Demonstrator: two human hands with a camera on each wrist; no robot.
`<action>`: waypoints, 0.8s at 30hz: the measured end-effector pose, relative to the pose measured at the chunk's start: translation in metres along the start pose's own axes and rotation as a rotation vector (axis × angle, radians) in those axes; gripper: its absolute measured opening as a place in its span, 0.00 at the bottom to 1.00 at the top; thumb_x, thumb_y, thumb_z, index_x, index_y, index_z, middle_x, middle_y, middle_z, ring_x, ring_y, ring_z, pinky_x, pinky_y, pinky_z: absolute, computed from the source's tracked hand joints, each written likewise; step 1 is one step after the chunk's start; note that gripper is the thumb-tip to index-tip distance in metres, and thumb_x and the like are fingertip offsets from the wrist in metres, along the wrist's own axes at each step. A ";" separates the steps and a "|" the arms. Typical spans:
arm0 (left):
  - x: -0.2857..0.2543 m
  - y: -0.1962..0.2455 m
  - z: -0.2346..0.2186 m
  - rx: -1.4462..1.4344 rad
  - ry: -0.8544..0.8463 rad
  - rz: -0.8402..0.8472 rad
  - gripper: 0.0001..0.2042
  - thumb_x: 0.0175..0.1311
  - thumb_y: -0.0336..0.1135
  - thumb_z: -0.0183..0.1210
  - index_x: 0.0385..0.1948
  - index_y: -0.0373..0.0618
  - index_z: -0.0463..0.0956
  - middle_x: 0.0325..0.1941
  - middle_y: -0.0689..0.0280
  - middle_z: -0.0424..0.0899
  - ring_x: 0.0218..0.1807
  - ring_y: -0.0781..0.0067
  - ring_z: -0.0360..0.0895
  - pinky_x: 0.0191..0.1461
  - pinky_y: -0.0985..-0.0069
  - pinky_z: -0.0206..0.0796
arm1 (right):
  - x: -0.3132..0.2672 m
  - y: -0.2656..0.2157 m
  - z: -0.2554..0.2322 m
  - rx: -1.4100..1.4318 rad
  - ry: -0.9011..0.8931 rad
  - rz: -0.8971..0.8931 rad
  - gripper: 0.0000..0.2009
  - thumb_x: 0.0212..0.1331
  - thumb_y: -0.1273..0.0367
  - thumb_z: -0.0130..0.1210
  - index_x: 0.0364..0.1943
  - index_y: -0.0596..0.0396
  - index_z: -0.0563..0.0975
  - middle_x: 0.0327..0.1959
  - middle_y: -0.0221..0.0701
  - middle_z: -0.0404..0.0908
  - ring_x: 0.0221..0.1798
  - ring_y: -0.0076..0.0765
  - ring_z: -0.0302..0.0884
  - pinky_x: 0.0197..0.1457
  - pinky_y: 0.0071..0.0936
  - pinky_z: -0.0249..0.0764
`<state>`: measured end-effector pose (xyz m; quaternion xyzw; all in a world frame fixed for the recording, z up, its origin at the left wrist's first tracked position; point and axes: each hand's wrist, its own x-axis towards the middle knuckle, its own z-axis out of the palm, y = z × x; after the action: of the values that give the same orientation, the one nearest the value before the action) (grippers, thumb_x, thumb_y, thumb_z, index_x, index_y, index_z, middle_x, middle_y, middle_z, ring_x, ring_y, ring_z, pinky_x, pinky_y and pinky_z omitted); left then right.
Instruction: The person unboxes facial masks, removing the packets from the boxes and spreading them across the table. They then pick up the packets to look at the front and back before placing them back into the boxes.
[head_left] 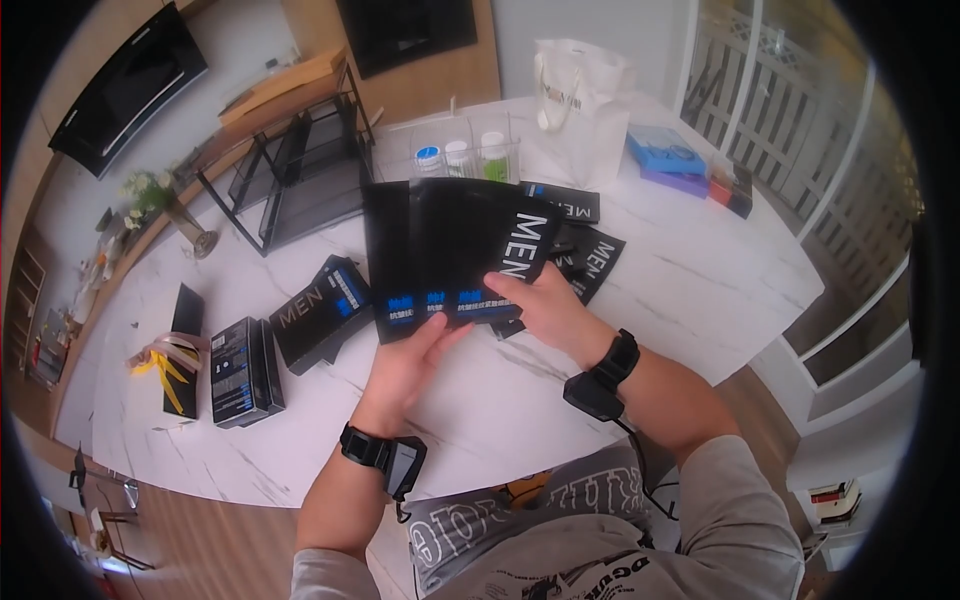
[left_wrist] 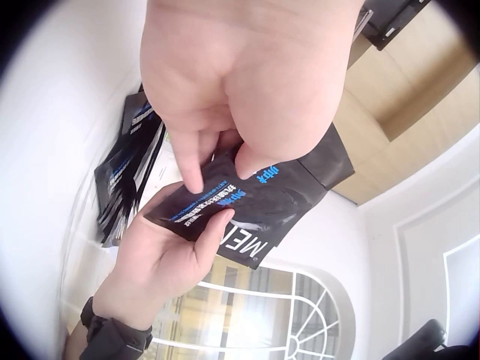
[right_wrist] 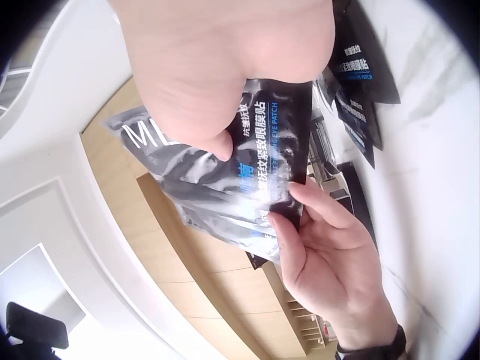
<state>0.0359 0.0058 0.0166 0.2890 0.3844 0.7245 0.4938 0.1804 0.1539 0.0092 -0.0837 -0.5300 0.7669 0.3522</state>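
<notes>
Fanned out over the table are several flat black eye patch packets marked MEN, with blue and white print along the lower edge. My left hand pinches them at the bottom edge, between thumb and fingers. On the right side my right hand grips them, thumb across the front and fingers hidden behind. In the right wrist view the words EYE PATCH show on the front packet. More black packets lie loosely piled on the table behind the right hand.
Black MEN boxes stand left of the hands, near a ribboned black box. Behind are a black mesh rack, a clear bin with bottles, a white paper bag and a blue box. A flower vase stands far left.
</notes>
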 end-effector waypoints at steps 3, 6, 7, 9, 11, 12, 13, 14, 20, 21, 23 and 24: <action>0.005 0.003 -0.018 0.117 -0.039 0.030 0.16 0.71 0.25 0.53 0.59 0.38 0.70 0.57 0.59 0.79 0.56 0.63 0.79 0.62 0.61 0.74 | 0.000 -0.010 -0.002 -0.155 0.054 -0.056 0.13 0.65 0.68 0.59 0.49 0.60 0.78 0.43 0.26 0.82 0.44 0.19 0.77 0.48 0.23 0.75; 0.009 0.013 -0.029 0.116 -0.050 0.090 0.17 0.71 0.28 0.53 0.59 0.39 0.70 0.57 0.59 0.79 0.56 0.62 0.79 0.62 0.60 0.73 | 0.000 -0.015 -0.004 -0.256 0.075 -0.064 0.13 0.66 0.68 0.59 0.49 0.61 0.78 0.43 0.26 0.82 0.44 0.20 0.77 0.48 0.23 0.75; 0.010 0.016 -0.030 0.095 -0.052 0.113 0.17 0.71 0.28 0.54 0.59 0.40 0.70 0.57 0.59 0.79 0.56 0.62 0.79 0.62 0.60 0.72 | 0.001 -0.016 -0.004 -0.271 0.075 -0.059 0.13 0.66 0.68 0.59 0.49 0.61 0.77 0.43 0.27 0.82 0.44 0.20 0.77 0.48 0.23 0.75; 0.007 0.013 -0.031 0.160 -0.070 0.046 0.19 0.72 0.31 0.53 0.63 0.42 0.67 0.61 0.59 0.76 0.60 0.63 0.75 0.64 0.58 0.70 | 0.000 -0.006 -0.004 -0.184 0.027 -0.027 0.13 0.66 0.69 0.59 0.51 0.60 0.77 0.45 0.27 0.81 0.46 0.20 0.77 0.50 0.23 0.74; 0.005 0.003 -0.024 0.257 -0.081 -0.030 0.21 0.72 0.31 0.53 0.65 0.42 0.65 0.63 0.60 0.74 0.63 0.63 0.73 0.65 0.57 0.69 | -0.002 -0.003 0.002 -0.050 -0.018 0.011 0.14 0.66 0.70 0.58 0.52 0.60 0.76 0.47 0.28 0.81 0.47 0.20 0.76 0.52 0.23 0.74; 0.004 0.000 -0.020 0.256 -0.138 -0.028 0.22 0.73 0.32 0.53 0.66 0.43 0.63 0.65 0.60 0.72 0.64 0.64 0.71 0.65 0.58 0.68 | -0.002 -0.001 0.000 -0.034 -0.031 0.022 0.14 0.66 0.71 0.58 0.53 0.60 0.76 0.50 0.28 0.80 0.49 0.20 0.76 0.54 0.24 0.74; 0.004 -0.001 -0.022 0.285 -0.147 -0.026 0.22 0.73 0.32 0.53 0.66 0.43 0.63 0.65 0.60 0.73 0.64 0.64 0.72 0.65 0.57 0.68 | -0.002 -0.003 0.000 -0.028 -0.017 0.013 0.14 0.66 0.71 0.58 0.53 0.60 0.76 0.49 0.28 0.80 0.48 0.20 0.76 0.53 0.24 0.74; 0.005 -0.001 -0.025 0.314 -0.157 -0.025 0.22 0.73 0.32 0.53 0.66 0.43 0.63 0.64 0.60 0.73 0.64 0.64 0.72 0.65 0.57 0.68 | -0.002 -0.005 0.002 -0.022 -0.004 0.004 0.14 0.66 0.71 0.58 0.53 0.60 0.76 0.49 0.27 0.81 0.48 0.21 0.76 0.53 0.24 0.74; 0.007 0.026 -0.035 0.127 -0.181 0.016 0.16 0.71 0.30 0.55 0.59 0.39 0.73 0.57 0.64 0.80 0.59 0.74 0.75 0.64 0.72 0.65 | -0.003 -0.011 -0.005 -0.337 -0.017 0.025 0.13 0.65 0.69 0.60 0.50 0.61 0.77 0.44 0.27 0.82 0.44 0.20 0.77 0.50 0.23 0.75; 0.007 0.025 -0.039 0.237 -0.163 0.014 0.16 0.71 0.30 0.55 0.58 0.39 0.74 0.56 0.65 0.80 0.58 0.75 0.75 0.63 0.73 0.65 | -0.003 -0.011 -0.003 -0.447 -0.037 0.044 0.13 0.65 0.69 0.60 0.49 0.61 0.78 0.43 0.26 0.82 0.43 0.20 0.77 0.49 0.23 0.74; 0.007 0.025 -0.043 0.458 -0.124 0.007 0.15 0.71 0.31 0.55 0.56 0.39 0.75 0.55 0.67 0.81 0.56 0.76 0.76 0.62 0.75 0.65 | -0.006 -0.009 0.004 -0.424 -0.026 0.011 0.12 0.65 0.67 0.60 0.47 0.60 0.79 0.41 0.25 0.82 0.42 0.18 0.75 0.47 0.21 0.73; 0.005 0.023 -0.042 0.460 -0.088 -0.050 0.13 0.70 0.30 0.56 0.53 0.39 0.78 0.53 0.68 0.82 0.54 0.79 0.75 0.61 0.76 0.65 | -0.007 -0.007 0.005 -0.421 -0.026 0.001 0.12 0.65 0.67 0.60 0.46 0.60 0.79 0.41 0.24 0.82 0.42 0.17 0.74 0.46 0.21 0.73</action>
<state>-0.0110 -0.0057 0.0136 0.4155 0.5244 0.5923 0.4489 0.1864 0.1471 0.0159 -0.1461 -0.6828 0.6406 0.3196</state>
